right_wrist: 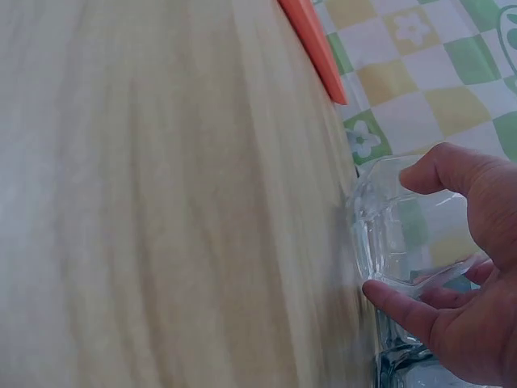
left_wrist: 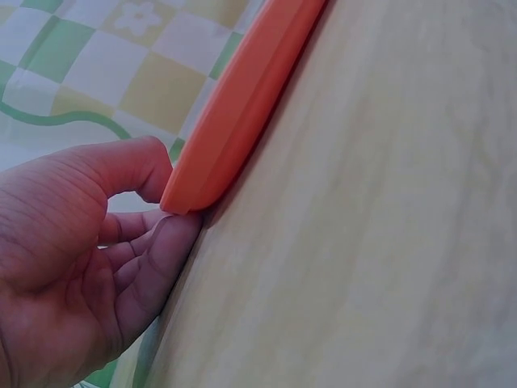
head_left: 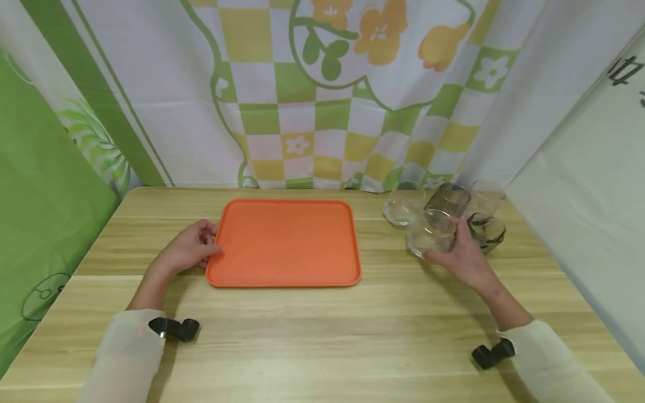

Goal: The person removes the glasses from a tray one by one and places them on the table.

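Observation:
An orange tray [head_left: 284,243] lies flat on the wooden table. My left hand [head_left: 188,246] pinches its left edge, thumb over the rim and the other fingers curled at the side; the left wrist view shows the tray's corner [left_wrist: 218,141] between them. On the right, my right hand [head_left: 468,260] grips a clear drinking glass [head_left: 425,235], thumb on the near side and fingers round the right side. In the right wrist view this faceted glass [right_wrist: 388,230] stands upright between thumb and fingers. Whether its base touches the table is unclear.
Behind and beside the held glass stand another clear glass [head_left: 403,210], a grey-tinted glass [head_left: 445,197], a pale glass [head_left: 487,196] and a dark-patterned glass [head_left: 489,238]. A patterned curtain [head_left: 297,123] hangs along the table's back edge. Bare wood [head_left: 322,336] lies in front.

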The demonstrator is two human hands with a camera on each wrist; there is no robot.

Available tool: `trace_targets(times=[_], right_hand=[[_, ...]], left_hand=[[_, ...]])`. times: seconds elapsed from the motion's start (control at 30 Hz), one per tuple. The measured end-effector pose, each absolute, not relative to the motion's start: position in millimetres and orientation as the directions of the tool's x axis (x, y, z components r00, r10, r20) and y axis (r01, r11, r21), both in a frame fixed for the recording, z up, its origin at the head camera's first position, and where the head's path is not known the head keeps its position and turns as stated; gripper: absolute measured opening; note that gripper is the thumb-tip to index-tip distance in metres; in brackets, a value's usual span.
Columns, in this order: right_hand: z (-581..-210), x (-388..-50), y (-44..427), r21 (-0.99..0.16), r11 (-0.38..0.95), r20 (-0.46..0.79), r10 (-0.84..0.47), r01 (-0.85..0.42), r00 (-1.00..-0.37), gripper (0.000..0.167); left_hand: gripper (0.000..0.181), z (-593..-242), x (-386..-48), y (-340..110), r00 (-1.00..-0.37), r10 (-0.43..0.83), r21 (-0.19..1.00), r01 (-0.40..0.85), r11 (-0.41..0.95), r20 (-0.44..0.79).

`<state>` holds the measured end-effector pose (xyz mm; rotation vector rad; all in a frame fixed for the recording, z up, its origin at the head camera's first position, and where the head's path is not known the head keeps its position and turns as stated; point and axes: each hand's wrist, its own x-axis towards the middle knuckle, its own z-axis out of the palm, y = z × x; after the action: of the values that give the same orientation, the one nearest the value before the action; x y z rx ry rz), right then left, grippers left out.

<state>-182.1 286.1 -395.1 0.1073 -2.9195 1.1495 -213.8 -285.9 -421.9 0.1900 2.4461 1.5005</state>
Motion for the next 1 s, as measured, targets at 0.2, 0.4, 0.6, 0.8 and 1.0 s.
trace_targets(times=[0.2, 0.4, 0.6, 0.8, 1.0], right_hand=[[-398.2, -178.9, 290.0, -0.677, 0.732, 0.025, -0.079, -0.075, -0.997, 0.098], [-398.4, -179.7, 289.9, -0.676, 0.729, 0.057, -0.092, -0.106, -0.994, 0.097], [-397.1, -180.9, 288.9, -0.666, 0.739, 0.05, -0.089, -0.1, -0.995, 0.1], [-392.3, -177.4, 289.5, -0.671, 0.733, 0.057, -0.105, -0.115, -0.993, 0.105], [-382.2, -172.9, 285.5, -0.63, 0.744, 0.196, -0.123, -0.221, -0.973, 0.101]], left_hand=[[0.04, -422.6, -213.4, -284.6, -0.954, 0.252, 0.897, -0.039, 0.441, -0.165], [0.041, -422.5, -215.0, -284.4, -0.954, 0.251, 0.901, -0.042, 0.432, -0.165], [0.042, -421.1, -216.1, -285.8, -0.95, 0.253, 0.893, -0.05, 0.448, -0.181], [0.043, -419.4, -218.0, -289.4, -0.939, 0.278, 0.873, -0.045, 0.485, -0.203], [0.052, -405.8, -215.2, -286.5, -0.934, 0.269, 0.801, -0.028, 0.598, -0.234]])
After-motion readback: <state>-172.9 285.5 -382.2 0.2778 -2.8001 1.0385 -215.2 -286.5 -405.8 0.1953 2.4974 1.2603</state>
